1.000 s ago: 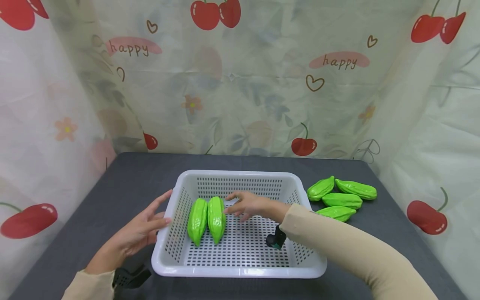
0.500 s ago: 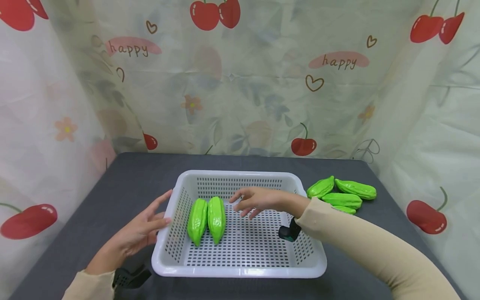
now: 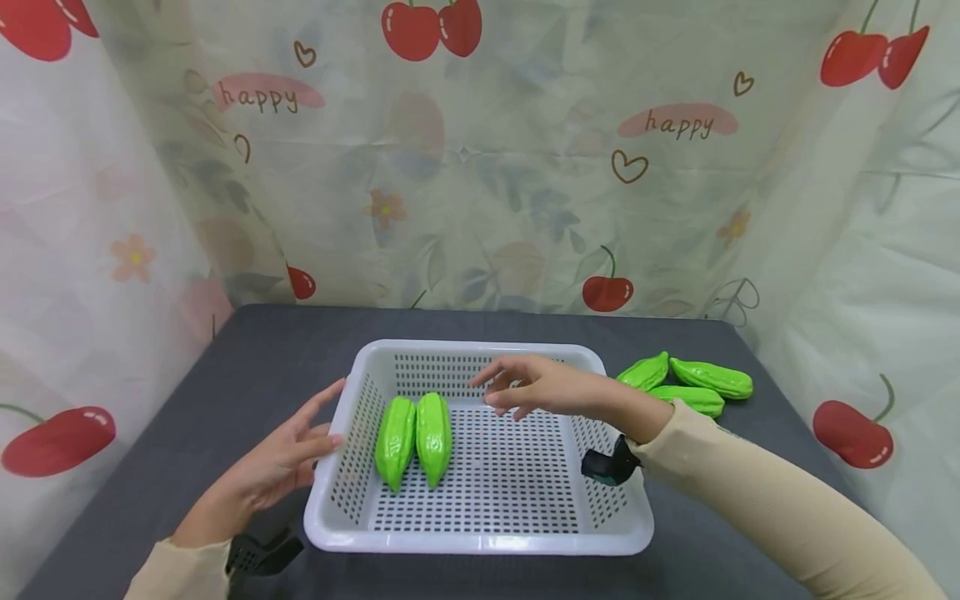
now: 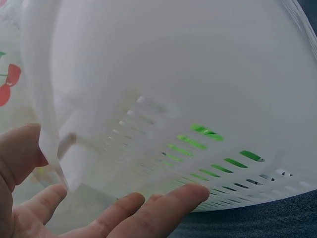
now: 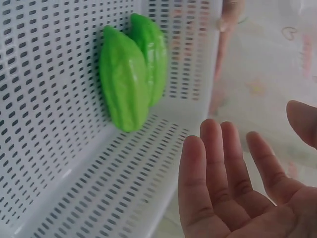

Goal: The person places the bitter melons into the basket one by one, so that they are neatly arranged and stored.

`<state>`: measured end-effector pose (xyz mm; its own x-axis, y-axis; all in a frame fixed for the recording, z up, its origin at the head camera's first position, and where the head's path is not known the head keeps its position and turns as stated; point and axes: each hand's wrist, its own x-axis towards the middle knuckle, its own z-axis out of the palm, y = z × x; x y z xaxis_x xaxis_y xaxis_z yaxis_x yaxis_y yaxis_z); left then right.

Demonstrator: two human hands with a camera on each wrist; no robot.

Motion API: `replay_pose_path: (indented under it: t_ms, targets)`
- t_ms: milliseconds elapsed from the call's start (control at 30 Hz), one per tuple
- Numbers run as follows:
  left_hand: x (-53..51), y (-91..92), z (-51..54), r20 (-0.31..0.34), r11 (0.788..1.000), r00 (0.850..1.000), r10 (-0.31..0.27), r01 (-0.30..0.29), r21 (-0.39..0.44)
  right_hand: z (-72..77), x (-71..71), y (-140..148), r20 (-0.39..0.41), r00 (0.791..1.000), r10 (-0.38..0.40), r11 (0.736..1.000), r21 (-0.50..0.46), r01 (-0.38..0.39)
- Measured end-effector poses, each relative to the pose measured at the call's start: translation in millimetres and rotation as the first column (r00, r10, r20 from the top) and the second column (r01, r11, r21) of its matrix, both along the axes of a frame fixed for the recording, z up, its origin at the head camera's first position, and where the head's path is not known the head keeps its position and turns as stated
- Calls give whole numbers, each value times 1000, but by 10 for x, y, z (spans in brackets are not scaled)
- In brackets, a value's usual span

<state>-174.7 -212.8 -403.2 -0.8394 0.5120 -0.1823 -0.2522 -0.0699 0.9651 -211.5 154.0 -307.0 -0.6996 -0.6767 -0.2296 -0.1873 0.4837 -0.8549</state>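
A white perforated basket holds two green ridged vegetables lying side by side in its left half. My left hand is at the basket's left side, its thumb over the rim and other fingers by the outer wall; the left wrist view shows this hand below the rim. Over the basket's back right part hovers my right hand, fingers loosely bent and holding nothing. In the right wrist view the hand is empty, apart from both vegetables.
More green vegetables lie grouped on the dark table, right of the basket and partly behind my right forearm. A patterned curtain with cherries surrounds the table's back and sides.
My right hand has moved right and slightly back, away from the two vegetables in the basket. My right forearm now covers more of the vegetables outside. My left hand has stayed in place.
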Motion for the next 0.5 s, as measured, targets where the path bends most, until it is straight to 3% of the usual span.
replay_pose_path:
  t_ms: [500]
  targets:
    - [8, 6, 14, 8, 1000, 1000, 8, -8, 0, 292, 206, 448, -142, 983, -114, 989, -112, 98]
